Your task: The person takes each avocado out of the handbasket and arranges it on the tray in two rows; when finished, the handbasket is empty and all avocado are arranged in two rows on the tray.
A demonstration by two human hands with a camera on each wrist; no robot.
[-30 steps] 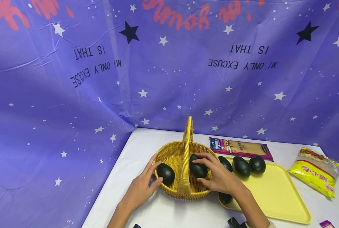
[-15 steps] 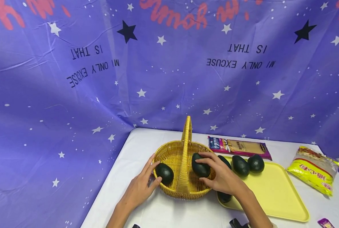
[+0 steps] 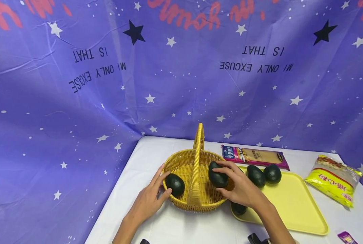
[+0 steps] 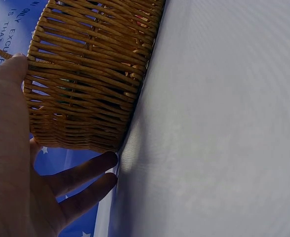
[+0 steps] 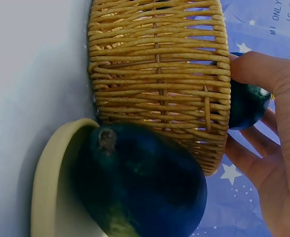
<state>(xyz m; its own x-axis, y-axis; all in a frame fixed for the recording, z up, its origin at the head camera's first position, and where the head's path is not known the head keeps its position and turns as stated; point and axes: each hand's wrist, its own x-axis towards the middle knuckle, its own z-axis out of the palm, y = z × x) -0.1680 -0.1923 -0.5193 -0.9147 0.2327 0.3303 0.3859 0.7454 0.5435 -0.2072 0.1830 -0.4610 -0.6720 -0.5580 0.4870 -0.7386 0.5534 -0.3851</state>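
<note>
A yellow wicker basket [image 3: 195, 200] with a tall arched handle stands on the table. An avocado [image 3: 175, 185] lies inside its left end. My left hand [image 3: 148, 201] holds that end, thumb and a finger over the rim against the avocado; in the left wrist view two fingers stretch along the outside of the basket [image 4: 85, 74]. With thumb and fingertips my right hand [image 3: 237, 183] grips a second avocado [image 3: 218, 175] at the basket's right rim. The right wrist view shows this held avocado [image 5: 248, 103] beyond the rim, partly hidden by the wicker.
A yellow tray [image 3: 291, 206] right of the basket bears several avocados [image 3: 256, 176], some partly hidden by my right hand. Behind it lies a pack of noodles [image 3: 256, 156]; a yellow food bag [image 3: 334, 181] and a small purple packet [image 3: 347, 238] lie further right.
My right hand has moved the gripped avocado from inside the basket rightward to its right rim. The left hand stays in place on the basket. The whole head view has shifted slightly.
</note>
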